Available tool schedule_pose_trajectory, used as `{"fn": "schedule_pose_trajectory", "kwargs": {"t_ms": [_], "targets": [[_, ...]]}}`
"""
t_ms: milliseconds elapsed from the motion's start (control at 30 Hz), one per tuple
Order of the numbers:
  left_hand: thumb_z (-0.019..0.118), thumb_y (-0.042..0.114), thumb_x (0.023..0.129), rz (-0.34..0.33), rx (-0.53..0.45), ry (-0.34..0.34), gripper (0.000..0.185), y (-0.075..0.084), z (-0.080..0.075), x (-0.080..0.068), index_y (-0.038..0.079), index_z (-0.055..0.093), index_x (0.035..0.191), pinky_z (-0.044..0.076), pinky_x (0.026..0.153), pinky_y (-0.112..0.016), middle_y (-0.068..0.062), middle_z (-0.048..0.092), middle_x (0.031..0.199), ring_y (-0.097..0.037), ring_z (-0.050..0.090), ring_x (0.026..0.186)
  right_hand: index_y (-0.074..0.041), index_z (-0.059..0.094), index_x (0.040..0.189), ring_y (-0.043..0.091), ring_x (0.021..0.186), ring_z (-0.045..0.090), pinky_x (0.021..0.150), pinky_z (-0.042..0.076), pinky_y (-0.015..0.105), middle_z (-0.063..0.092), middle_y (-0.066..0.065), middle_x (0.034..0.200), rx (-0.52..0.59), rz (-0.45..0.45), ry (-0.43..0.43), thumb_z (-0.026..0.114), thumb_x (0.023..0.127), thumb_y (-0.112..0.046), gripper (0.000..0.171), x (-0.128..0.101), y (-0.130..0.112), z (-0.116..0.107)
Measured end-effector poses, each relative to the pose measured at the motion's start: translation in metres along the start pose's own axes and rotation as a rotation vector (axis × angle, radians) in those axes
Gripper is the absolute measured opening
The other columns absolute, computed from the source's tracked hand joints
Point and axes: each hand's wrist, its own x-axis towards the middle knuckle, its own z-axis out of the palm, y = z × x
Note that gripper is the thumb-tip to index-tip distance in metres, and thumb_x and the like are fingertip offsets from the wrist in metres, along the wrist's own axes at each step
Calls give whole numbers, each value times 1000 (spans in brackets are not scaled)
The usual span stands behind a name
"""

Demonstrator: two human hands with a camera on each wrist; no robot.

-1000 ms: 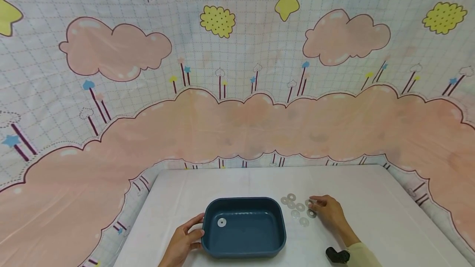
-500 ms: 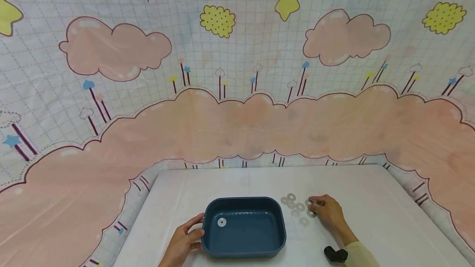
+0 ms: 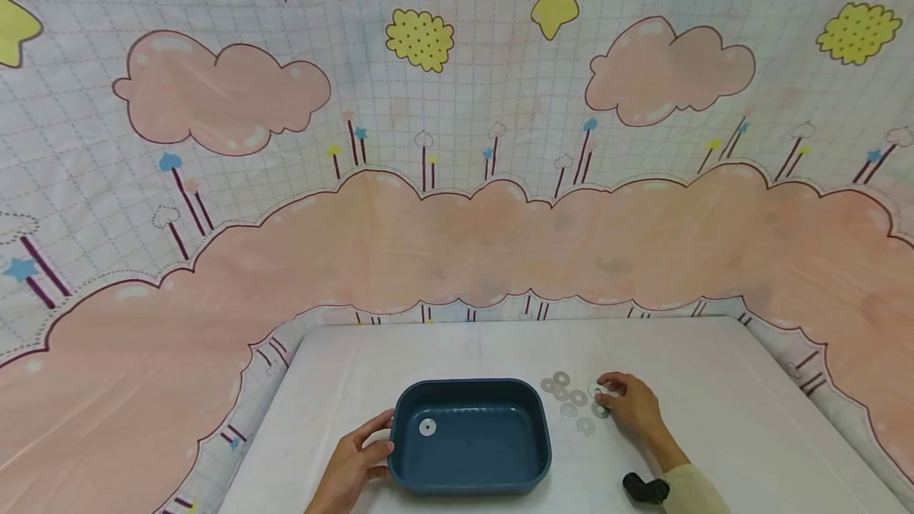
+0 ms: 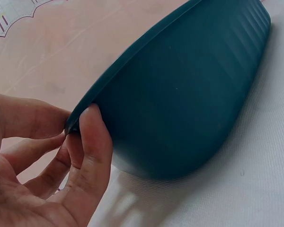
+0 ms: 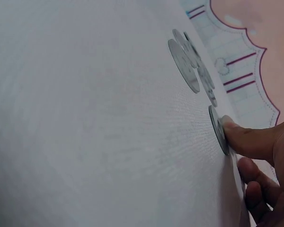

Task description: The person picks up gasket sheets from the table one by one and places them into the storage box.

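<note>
A dark blue plastic tub (image 3: pixel 467 382) stands on the white table (image 3: pixel 443 347), with one metal washer (image 3: pixel 427 427) lying inside near its left end. My left hand (image 3: pixel 366 449) grips the tub's left rim, thumb on the outside wall and fingers behind the edge, as the left wrist view shows on the tub (image 4: pixel 189 94) and hand (image 4: pixel 52 165). Several washers (image 3: pixel 569 400) lie loose just right of the tub. My right hand (image 3: pixel 630 405) rests among them, one fingertip (image 5: pixel 236 135) pressing on a flat washer (image 5: pixel 217 126). More washers (image 5: pixel 185 64) lie beyond it.
A cartoon cloud-and-star cloth (image 3: pixel 457 181) hangs behind the table and drapes around it. A black device (image 3: pixel 645 489) sits at my right wrist. Bare white tabletop stretches behind the tub and to the far right.
My right hand has shifted very slightly on the washers, its fingertip settling on one. The left hand and the tub have not moved.
</note>
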Motion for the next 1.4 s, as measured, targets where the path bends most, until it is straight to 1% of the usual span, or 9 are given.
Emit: {"fn": "schedule_pose_trajectory", "kwargs": {"t_ms": [133,233,433,600,767,1067,1167,1300,1400], "targets": [[61,5,90,-6,4,0,62,1,1,0,-3,39,147,54,67,-32,-19,49,133,-17,58,81,-4,71,102,19,80,50,71,37,30,67,8,91,47,11,22,76,80,-12,24,-1,-1,-2],[60,5,90,-10,12,-3,62,1,2,0,-3,39,148,54,68,-31,-21,46,136,-17,58,83,-2,70,101,18,78,50,69,37,30,65,7,87,74,17,30,74,81,-10,21,-1,-3,-3],[60,5,90,-12,15,-7,63,1,2,-1,-3,38,148,54,69,-31,-24,43,139,-18,58,84,-2,71,100,18,79,50,71,38,30,63,6,84,98,28,24,71,84,-8,17,-2,-4,-5],[60,6,90,-10,10,-6,63,1,2,-1,-3,38,148,54,70,-32,-22,45,136,-18,59,84,-3,71,103,20,83,54,74,42,30,68,7,89,123,34,17,67,88,-7,16,-6,-6,-9],[59,5,91,-4,10,-3,62,-1,1,-2,-4,37,148,54,69,-32,-22,46,135,-18,59,83,-4,71,105,20,88,57,77,44,30,70,9,96,146,49,24,66,91,-11,17,-9,-5,-12],[58,3,92,-9,20,15,61,-1,2,-3,-4,36,148,54,69,-33,-24,45,135,-18,60,82,-3,70,110,24,98,61,76,47,25,69,15,108,199,80,35,64,93,-14,21,-17,-9,-20],[58,3,91,-5,18,13,61,-1,2,-4,-4,37,148,54,70,-33,-25,45,135,-18,60,83,-2,69,111,20,93,61,73,48,24,69,17,109,234,96,29,65,93,-15,22,-20,-13,-24],[59,4,91,-1,16,6,62,0,3,-4,-4,37,148,54,70,-33,-25,44,136,-18,60,83,-3,68,113,12,82,61,64,48,23,68,16,111,299,125,15,65,93,-17,25,-24,-19,-27],[59,4,90,-2,16,1,62,0,3,-4,-4,37,148,54,70,-33,-25,44,137,-18,60,84,-4,67,114,11,80,61,61,48,23,68,15,111,326,135,12,65,94,-18,25,-27,-24,-29]]}}
